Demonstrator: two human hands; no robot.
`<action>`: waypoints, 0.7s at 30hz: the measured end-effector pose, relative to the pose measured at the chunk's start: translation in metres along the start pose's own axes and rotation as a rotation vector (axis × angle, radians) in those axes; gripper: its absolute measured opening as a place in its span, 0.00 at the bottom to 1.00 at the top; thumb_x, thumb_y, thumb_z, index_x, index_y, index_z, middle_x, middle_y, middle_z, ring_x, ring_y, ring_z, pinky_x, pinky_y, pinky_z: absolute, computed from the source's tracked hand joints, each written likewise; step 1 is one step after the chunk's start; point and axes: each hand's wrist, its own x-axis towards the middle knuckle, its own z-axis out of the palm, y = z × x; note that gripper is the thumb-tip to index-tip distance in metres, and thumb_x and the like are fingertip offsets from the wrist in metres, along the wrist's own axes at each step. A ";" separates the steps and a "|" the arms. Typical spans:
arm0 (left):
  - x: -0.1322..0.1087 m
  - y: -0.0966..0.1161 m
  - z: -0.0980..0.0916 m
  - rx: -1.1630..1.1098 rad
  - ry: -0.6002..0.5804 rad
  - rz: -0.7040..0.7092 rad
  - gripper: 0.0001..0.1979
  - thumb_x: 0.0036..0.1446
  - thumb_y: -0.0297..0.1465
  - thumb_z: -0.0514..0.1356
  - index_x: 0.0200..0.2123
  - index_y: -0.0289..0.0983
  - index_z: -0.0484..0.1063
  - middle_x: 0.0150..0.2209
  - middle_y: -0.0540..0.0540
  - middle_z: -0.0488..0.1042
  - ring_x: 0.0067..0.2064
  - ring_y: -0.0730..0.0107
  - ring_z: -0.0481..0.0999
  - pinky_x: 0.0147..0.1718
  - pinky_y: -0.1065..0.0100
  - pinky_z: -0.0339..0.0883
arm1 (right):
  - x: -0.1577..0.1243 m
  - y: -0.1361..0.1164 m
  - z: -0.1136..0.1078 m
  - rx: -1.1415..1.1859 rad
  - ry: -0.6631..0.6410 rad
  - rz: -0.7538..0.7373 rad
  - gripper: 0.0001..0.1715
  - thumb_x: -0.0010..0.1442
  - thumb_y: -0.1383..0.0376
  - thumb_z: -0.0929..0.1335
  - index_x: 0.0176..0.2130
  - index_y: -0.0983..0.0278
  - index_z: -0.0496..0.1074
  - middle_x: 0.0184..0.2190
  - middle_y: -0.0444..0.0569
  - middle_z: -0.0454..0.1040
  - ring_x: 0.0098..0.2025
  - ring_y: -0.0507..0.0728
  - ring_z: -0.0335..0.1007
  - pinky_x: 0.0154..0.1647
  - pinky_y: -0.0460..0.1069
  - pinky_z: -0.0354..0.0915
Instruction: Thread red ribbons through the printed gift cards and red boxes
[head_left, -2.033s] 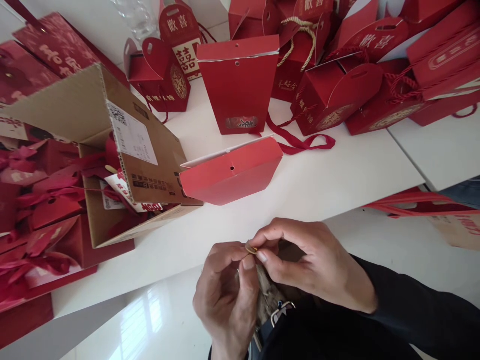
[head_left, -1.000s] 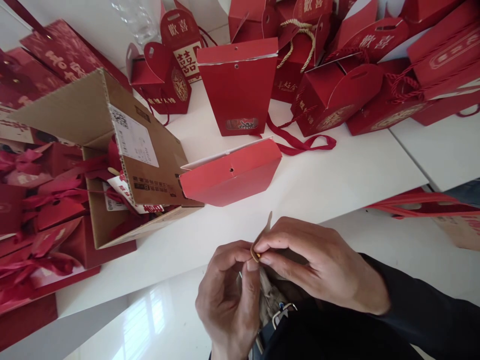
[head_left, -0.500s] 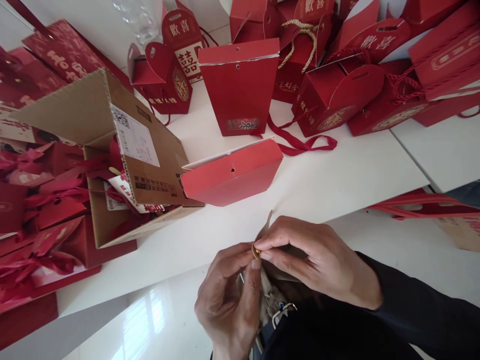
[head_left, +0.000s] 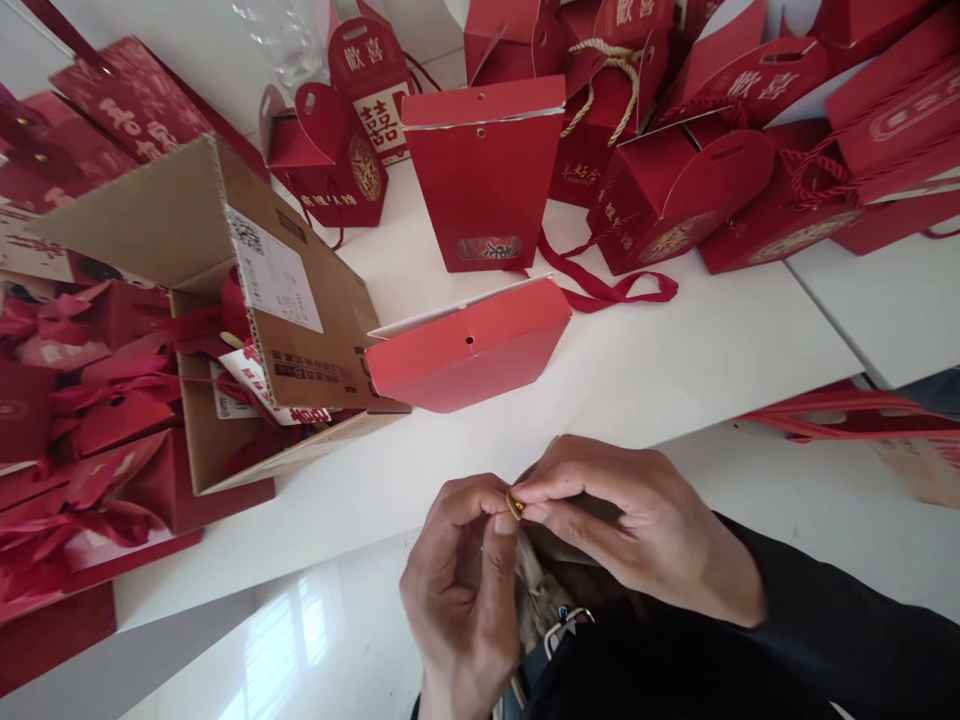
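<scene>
Between my fingertips, just off the front edge of the white table, is a small gold-coloured piece point(head_left: 515, 504). My left hand point(head_left: 469, 580) pinches it from the left with thumb and forefinger. From the right, my right hand point(head_left: 637, 525) grips it in a pinch as well. Beyond my hands a red box point(head_left: 471, 352) with a small round hole lies on its side on the table. Behind it a taller red box point(head_left: 484, 185) stands upright, with a small window low on its face. A red ribbon point(head_left: 615, 292) lies beside that box.
An open cardboard box point(head_left: 300, 300) with red items inside stands on the white table point(head_left: 637, 370) at the left. Red gift boxes with bows point(head_left: 112, 400) fill the far left. More red boxes point(head_left: 675, 190) with cord handles line the back right.
My left hand has shifted slightly right. The pale strip that stuck up above my fingers no longer shows. Both hands still pinch the small piece.
</scene>
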 end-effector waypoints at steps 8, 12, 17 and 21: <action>0.004 -0.003 -0.013 0.035 -0.138 -0.016 0.04 0.68 0.28 0.61 0.38 0.39 0.76 0.35 0.47 0.73 0.32 0.74 0.74 0.28 0.76 0.68 | 0.001 -0.002 0.000 0.064 -0.015 0.088 0.05 0.71 0.68 0.70 0.44 0.63 0.78 0.36 0.44 0.80 0.37 0.49 0.78 0.38 0.42 0.72; 0.002 -0.003 -0.005 0.003 -0.044 0.004 0.03 0.68 0.28 0.62 0.39 0.39 0.76 0.35 0.48 0.74 0.33 0.74 0.76 0.32 0.75 0.73 | 0.002 0.001 0.002 0.066 -0.007 0.039 0.04 0.69 0.71 0.71 0.44 0.64 0.78 0.38 0.45 0.81 0.39 0.48 0.79 0.42 0.42 0.72; -0.001 -0.003 -0.001 0.013 -0.001 0.080 0.06 0.67 0.24 0.61 0.43 0.40 0.76 0.39 0.48 0.76 0.38 0.74 0.77 0.36 0.77 0.74 | 0.003 0.000 0.003 0.083 -0.002 -0.004 0.05 0.70 0.72 0.70 0.44 0.63 0.76 0.38 0.45 0.81 0.40 0.50 0.79 0.42 0.44 0.73; 0.000 -0.002 -0.006 0.051 -0.031 0.092 0.05 0.68 0.24 0.60 0.40 0.39 0.75 0.37 0.48 0.75 0.38 0.74 0.76 0.36 0.76 0.72 | 0.001 0.001 0.000 0.012 -0.013 -0.023 0.08 0.70 0.71 0.70 0.48 0.62 0.77 0.46 0.48 0.79 0.49 0.51 0.77 0.51 0.45 0.72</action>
